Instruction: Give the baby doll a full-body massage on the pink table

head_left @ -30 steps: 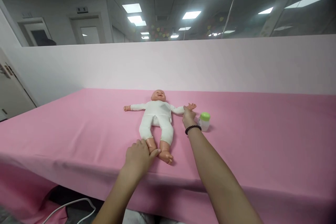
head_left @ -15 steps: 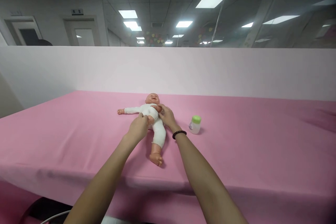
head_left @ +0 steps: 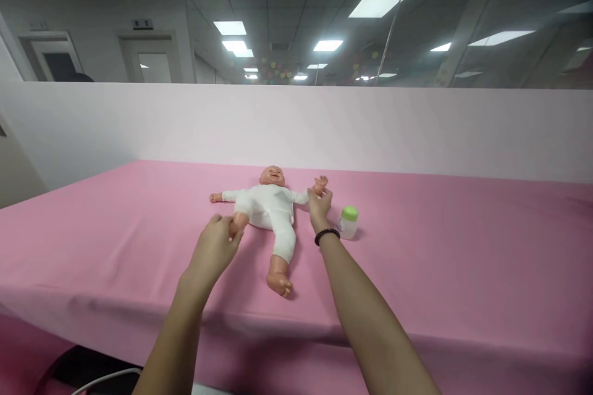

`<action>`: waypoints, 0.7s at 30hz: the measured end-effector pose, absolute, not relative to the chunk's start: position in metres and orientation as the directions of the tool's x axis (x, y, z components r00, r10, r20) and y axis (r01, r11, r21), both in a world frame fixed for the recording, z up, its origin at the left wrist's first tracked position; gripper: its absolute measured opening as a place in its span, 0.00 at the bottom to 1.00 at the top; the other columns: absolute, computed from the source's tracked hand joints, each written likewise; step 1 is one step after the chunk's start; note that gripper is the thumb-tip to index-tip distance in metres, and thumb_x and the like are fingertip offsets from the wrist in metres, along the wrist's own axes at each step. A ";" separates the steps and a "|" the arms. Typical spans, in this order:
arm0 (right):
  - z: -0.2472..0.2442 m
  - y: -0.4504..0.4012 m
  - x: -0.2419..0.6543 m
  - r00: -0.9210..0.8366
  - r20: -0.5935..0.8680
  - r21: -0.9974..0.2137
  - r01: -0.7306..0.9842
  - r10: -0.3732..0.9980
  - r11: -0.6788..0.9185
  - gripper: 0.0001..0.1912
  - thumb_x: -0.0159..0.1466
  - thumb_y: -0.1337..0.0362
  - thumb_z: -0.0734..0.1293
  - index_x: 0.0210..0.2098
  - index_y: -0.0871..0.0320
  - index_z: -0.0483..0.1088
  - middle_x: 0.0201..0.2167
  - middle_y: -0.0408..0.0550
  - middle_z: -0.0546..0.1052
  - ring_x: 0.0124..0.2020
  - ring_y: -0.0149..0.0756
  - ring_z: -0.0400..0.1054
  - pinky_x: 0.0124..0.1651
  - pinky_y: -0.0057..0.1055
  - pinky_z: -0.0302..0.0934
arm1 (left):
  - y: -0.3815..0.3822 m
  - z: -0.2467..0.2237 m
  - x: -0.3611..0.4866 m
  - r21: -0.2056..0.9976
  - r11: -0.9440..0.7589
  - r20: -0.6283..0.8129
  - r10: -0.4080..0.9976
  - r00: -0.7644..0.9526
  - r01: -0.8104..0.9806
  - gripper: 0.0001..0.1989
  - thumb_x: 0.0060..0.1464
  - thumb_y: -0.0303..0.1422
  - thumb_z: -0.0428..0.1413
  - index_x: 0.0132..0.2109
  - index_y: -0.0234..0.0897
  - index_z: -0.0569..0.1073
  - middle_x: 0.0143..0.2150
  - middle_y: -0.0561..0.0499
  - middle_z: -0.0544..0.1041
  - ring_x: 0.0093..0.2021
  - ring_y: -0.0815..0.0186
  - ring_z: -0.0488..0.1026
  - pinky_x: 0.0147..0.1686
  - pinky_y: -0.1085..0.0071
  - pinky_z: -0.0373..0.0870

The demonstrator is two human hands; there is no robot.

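A baby doll (head_left: pixel 271 200) with a white cloth body lies on its back, head toward the wall. My left hand (head_left: pixel 217 244) is closed around the doll's lower leg on the left side, which is bent outward; its foot is hidden by my fingers. On the other side my right hand (head_left: pixel 319 205), with a dark bead bracelet (head_left: pixel 327 235) at the wrist, grips the doll's arm near its hand, stretched out sideways. The other leg lies straight toward me. A small clear jar with a green lid (head_left: pixel 348 223) stands just right of my right wrist.
A pink cloth (head_left: pixel 440 247) covers the wide table, its front edge hanging down near me. Behind it runs a low white wall (head_left: pixel 296 126) with glass above. At the lower left, a pale cable (head_left: pixel 106 378) shows below the table edge.
My hands have moved apart. The doll's arm went from across its body out to the right, and its bent leg swung from the middle out to the left.
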State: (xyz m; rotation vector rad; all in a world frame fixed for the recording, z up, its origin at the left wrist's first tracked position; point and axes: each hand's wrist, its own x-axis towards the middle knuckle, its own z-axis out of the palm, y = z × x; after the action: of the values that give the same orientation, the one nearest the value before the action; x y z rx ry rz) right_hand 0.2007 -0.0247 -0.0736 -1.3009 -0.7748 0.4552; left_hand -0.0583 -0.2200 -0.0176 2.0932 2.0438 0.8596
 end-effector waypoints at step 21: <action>-0.056 -0.042 0.185 0.564 0.474 -0.877 0.370 0.676 0.306 0.23 0.61 0.59 0.67 0.54 0.56 0.63 0.48 0.51 0.77 0.43 0.40 0.72 0.45 0.32 0.64 | -0.199 -0.022 -0.071 0.576 -0.206 0.372 0.928 -0.029 0.791 0.14 0.55 0.37 0.52 0.25 0.40 0.57 0.25 0.53 0.60 0.27 0.66 0.59 0.27 0.70 0.52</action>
State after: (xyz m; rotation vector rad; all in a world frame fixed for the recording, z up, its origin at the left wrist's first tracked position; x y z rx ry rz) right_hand 0.1845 -0.0424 -0.0563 -1.3032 -1.0206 0.2578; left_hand -0.0712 -0.1988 -0.0217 2.0444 1.8448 1.0557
